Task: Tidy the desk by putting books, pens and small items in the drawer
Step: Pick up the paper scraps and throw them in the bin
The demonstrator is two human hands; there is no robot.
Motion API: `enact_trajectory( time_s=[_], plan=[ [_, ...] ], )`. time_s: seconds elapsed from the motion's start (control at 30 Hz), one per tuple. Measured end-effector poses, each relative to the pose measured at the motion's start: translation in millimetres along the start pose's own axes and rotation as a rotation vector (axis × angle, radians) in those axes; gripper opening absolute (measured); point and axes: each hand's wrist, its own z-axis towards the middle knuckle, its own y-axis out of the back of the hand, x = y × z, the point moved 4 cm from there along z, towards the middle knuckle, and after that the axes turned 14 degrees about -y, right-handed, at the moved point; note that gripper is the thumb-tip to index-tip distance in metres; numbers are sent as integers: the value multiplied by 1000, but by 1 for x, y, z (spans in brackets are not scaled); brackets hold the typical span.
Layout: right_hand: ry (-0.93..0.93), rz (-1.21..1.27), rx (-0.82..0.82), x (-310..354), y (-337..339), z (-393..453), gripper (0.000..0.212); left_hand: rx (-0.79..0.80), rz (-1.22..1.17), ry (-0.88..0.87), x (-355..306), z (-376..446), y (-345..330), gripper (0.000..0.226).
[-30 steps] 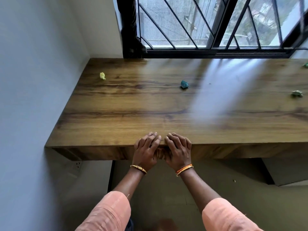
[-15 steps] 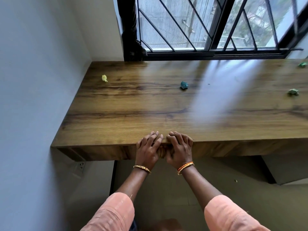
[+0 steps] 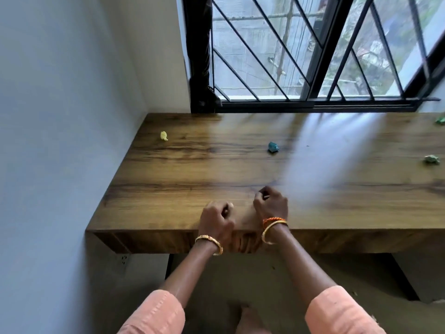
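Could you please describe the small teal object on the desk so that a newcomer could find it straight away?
Start at the barred window and look down onto the wooden desk below it. Roughly mid-desk, left of the window's pale reflection, lies the crumpled teal object. It is darker and bluer than the yellow scrap near the wall and the green bits at the far right.
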Motion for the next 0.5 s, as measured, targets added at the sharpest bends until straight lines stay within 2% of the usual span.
enact_trajectory(
  time_s=[0.07,0.13,0.27,0.4,0.5],
  plan=[
    [-24,19,-4,18,-6,34,21,-117,-31,171,23,29,7,16],
    [-90,17,-19,32,-13,71,40,-213,11,316,52,58,17,10],
    [-244,-55,18,53,-32,129,62,-305,145,590,112,109,32,41],
    [-251,-116,53,71,-59,172,58,-246,230,706,159,160,30,63],
    [-204,-153,73,84,-82,193,47,-203,288,717,184,193,23,76]
  ],
)
